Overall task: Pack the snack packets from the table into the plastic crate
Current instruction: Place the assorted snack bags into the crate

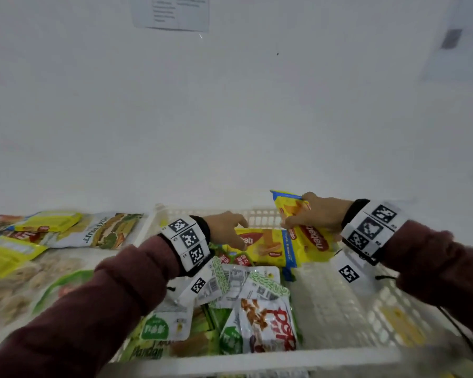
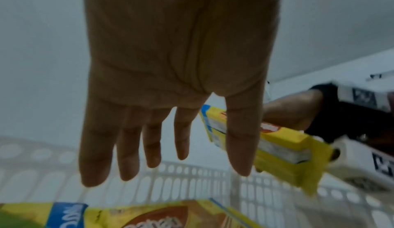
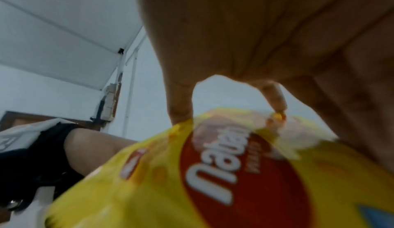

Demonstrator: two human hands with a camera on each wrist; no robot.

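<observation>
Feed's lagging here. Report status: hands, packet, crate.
Left hand open, over crate. Right hand grips yellow wafer packet, above far end. Another yellow packet lies beneath.

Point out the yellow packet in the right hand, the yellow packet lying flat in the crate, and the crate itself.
held yellow packet (image 1: 313,236), head view, on its red logo.
flat yellow packet (image 1: 268,248), head view, on its printed front.
crate (image 1: 260,217), head view, on its far slotted wall.

Table, snack packets, plastic crate
</observation>
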